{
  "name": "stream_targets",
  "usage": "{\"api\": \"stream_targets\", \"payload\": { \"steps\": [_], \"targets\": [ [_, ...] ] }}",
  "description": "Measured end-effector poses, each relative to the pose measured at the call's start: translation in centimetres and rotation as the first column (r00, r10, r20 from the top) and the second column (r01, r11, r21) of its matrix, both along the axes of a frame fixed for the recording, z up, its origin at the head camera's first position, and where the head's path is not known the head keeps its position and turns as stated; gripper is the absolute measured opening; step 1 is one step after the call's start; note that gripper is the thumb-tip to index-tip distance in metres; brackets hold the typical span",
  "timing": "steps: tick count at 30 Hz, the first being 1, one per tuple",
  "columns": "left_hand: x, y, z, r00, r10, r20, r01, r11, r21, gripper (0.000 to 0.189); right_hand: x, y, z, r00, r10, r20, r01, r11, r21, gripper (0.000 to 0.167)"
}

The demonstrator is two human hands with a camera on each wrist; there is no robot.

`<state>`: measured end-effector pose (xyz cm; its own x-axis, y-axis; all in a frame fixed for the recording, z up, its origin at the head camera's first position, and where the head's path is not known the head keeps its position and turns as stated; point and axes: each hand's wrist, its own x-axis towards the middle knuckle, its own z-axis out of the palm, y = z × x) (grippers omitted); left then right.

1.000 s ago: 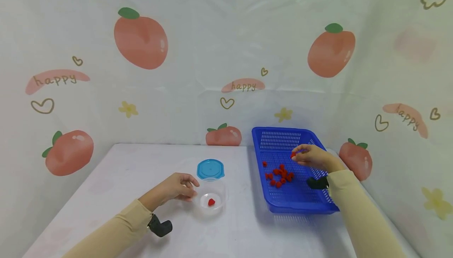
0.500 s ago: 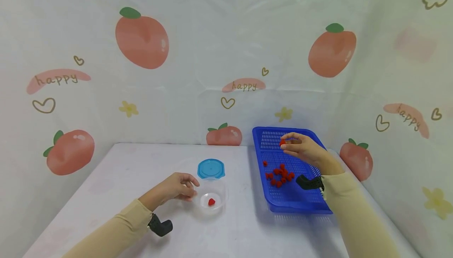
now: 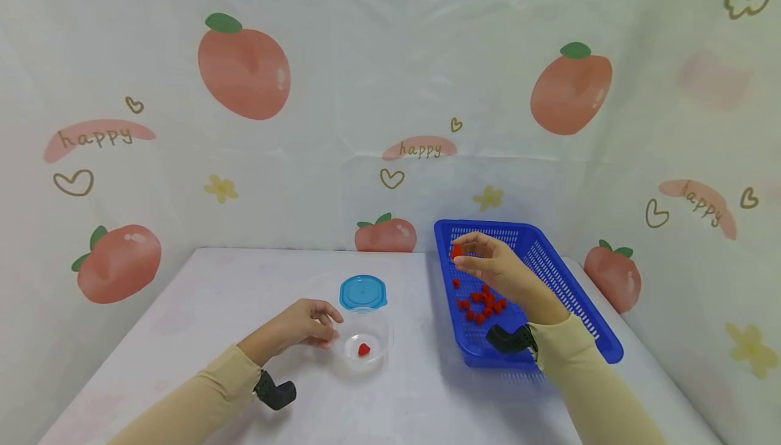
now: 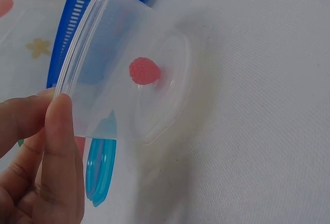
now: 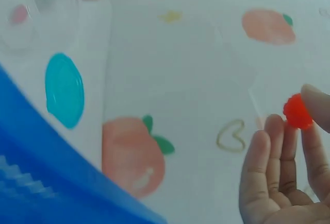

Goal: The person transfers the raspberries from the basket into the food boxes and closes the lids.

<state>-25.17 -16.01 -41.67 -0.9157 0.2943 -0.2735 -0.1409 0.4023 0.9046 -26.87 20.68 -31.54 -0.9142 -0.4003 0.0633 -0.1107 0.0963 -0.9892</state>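
Note:
My right hand (image 3: 502, 270) pinches a red raspberry (image 5: 297, 112) between thumb and index finger, above the left side of the blue basket (image 3: 588, 309). More raspberries (image 3: 488, 301) lie in a loose cluster on the basket's floor. At the left, my left hand (image 3: 297, 324) holds the rim of a round clear plastic container (image 4: 111, 44) between thumb and fingers. One raspberry (image 4: 144, 71) sits on the container's bottom. Behind the container lies its blue lid (image 3: 363, 292), flat on the table.
The white table (image 3: 415, 404) stands against a white cloth backdrop (image 3: 329, 79) printed with fruit and hearts. The basket's raised, slotted walls stand to the right of the container, with a strip of table between them.
My right hand, holding the raspberry, has risen and moved left across the basket towards its left rim. The left hand and the container have stayed in place.

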Motion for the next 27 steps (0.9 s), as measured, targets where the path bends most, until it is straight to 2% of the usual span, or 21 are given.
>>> {"api": "stream_targets", "payload": {
  "steps": [7,12,17,27],
  "targets": [
    [-0.1,0.0,-0.1,1.000,0.025,0.008,-0.024,1.000,-0.016,0.029,1.6,-3.0,-0.8,0.999,0.029,-0.024,-0.031,0.998,-0.050,0.025],
    [-0.1,-0.1,-0.1,1.000,0.009,0.003,-0.009,1.000,-0.006,0.030,2.8,-5.2,-1.7,0.998,0.064,-0.028,-0.066,0.994,-0.089,0.025],
    [0.0,-0.1,0.0,1.000,-0.007,-0.002,0.007,1.000,0.006,0.030,3.8,-7.0,-2.6,0.995,0.098,-0.004,-0.098,0.989,-0.111,0.027],
    [0.2,0.0,0.1,1.000,0.012,-0.005,-0.012,1.000,-0.009,0.029,5.6,-9.9,-5.8,0.981,0.173,0.093,-0.163,0.981,-0.103,0.035]
  ]
}}
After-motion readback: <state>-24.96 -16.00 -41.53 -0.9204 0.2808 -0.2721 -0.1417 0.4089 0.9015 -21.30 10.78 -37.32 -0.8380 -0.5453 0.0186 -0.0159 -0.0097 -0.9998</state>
